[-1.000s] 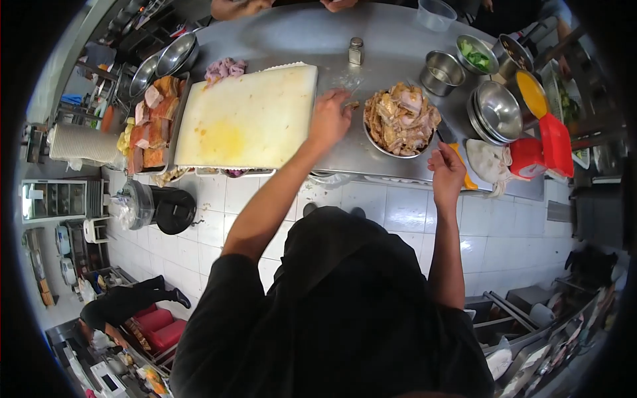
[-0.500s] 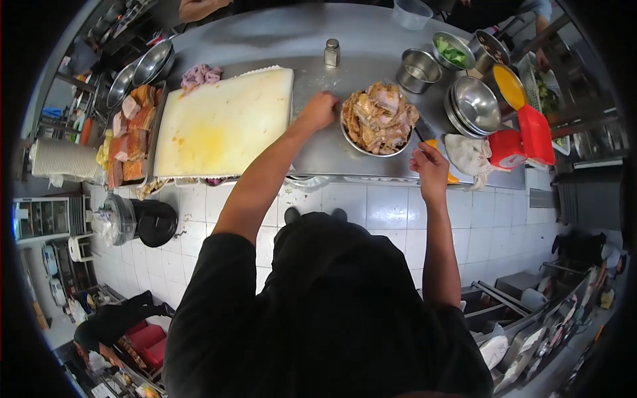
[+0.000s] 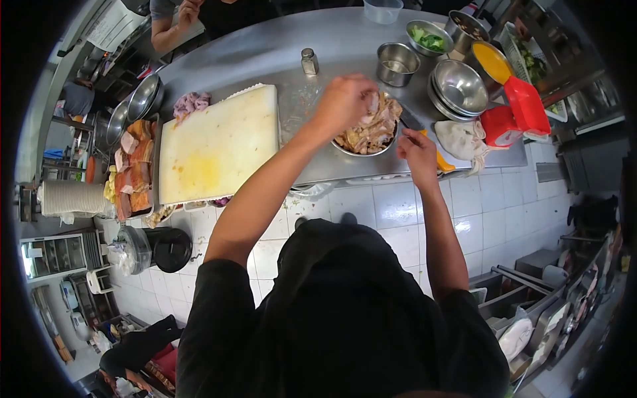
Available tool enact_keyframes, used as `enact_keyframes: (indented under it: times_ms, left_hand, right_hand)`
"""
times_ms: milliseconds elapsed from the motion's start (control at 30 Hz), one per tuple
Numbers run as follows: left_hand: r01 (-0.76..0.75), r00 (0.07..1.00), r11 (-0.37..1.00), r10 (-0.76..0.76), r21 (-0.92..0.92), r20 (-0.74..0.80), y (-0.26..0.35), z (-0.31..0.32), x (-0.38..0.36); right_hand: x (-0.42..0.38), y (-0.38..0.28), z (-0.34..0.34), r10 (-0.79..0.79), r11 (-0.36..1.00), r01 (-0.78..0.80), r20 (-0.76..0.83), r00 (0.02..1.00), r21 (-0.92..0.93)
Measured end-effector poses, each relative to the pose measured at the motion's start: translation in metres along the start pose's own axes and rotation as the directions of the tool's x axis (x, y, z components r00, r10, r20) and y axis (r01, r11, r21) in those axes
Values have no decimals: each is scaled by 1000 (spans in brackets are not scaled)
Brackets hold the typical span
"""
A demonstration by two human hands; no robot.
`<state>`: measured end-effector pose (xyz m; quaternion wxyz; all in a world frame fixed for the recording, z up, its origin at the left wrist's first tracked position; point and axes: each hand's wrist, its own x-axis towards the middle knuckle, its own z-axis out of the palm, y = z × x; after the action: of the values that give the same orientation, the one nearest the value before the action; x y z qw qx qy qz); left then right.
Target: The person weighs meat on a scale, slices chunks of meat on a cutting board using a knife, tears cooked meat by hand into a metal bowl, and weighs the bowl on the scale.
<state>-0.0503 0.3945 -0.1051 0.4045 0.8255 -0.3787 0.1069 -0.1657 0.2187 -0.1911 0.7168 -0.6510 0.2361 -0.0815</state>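
The left hand (image 3: 345, 99) pinches glistening chopped meat above a round steel bowl (image 3: 366, 139) on the brushed-steel counter (image 3: 332, 46). At the bowl's 3 o'clock, the right hand (image 3: 418, 149) rests half-curled, grasping nothing. A stained cream cutting board (image 3: 219, 142) lies at 9 o'clock.

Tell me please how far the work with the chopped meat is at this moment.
Done: the cutting board is bare of meat, and a heap of chopped meat fills the steel bowl. In hand: the left hand is over that heap, on the meat, while the right hand rests by the bowl near an orange-handled knife. Left: uncut roast pieces wait in the tray beside the board.
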Motion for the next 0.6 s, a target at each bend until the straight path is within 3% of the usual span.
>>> enact_keyframes:
  times_ms: [67, 167, 367, 467, 600]
  left_hand:
    - [-144, 977, 978, 116, 154, 176, -7, 13, -1]
    - [-94, 979, 984, 64, 150, 191, -4, 17, -2]
    - [65, 997, 994, -62, 85, -43, -12, 7, 1]
    - [283, 953, 956, -289, -72, -92, -32, 8, -9]
    - [316, 945, 945, -321, -83, -66, -21, -2, -18]
  right_hand:
    - [3, 0, 0, -11, 999, 11, 2, 1000, -42]
    - [6, -1, -2, -22, 998, 21, -9, 1000, -57]
    - [16, 8, -5, -16, 993, 17, 7, 1000, -118]
    - [20, 5, -2, 9, 991, -9, 1, 1000, -136]
    - [45, 0, -1, -34, 980, 32, -5, 999, -197]
